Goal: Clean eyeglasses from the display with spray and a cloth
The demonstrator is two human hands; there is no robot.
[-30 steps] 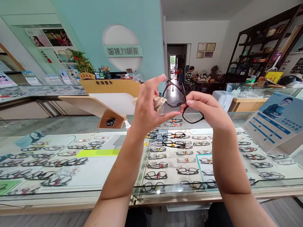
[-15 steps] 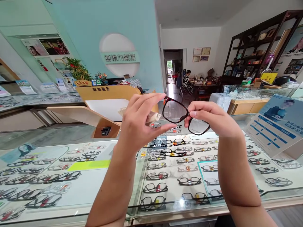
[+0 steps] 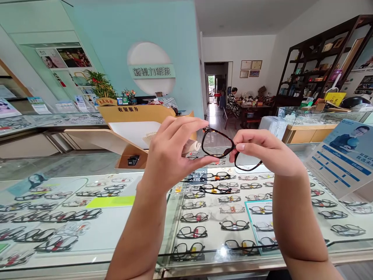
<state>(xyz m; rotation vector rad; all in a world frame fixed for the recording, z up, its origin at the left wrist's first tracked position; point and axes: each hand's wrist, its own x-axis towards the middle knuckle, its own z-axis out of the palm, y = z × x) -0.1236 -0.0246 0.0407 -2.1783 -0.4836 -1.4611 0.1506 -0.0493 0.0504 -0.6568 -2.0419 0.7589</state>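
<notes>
I hold a pair of dark tortoiseshell glasses (image 3: 217, 143) up in front of me above a glass counter. My left hand (image 3: 171, 151) pinches the left lens between thumb and fingers, with a beige cleaning cloth (image 3: 190, 146) tucked in its palm. My right hand (image 3: 262, 151) is closed on the frame at the bridge and the right lens. Part of the right lens is hidden behind the fingers.
The glass display counter (image 3: 122, 233) below holds several rows of spectacle frames. A blue leaflet stand (image 3: 340, 155) is at the right. A wooden cashier desk (image 3: 134, 116) stands behind the counter. A person sits at a table (image 3: 233, 102) far back. Dark shelving (image 3: 317, 66) fills the right wall.
The glasses and both hands have dropped a little lower in view and the frame has tilted. My left fingers have closed onto the left lens.
</notes>
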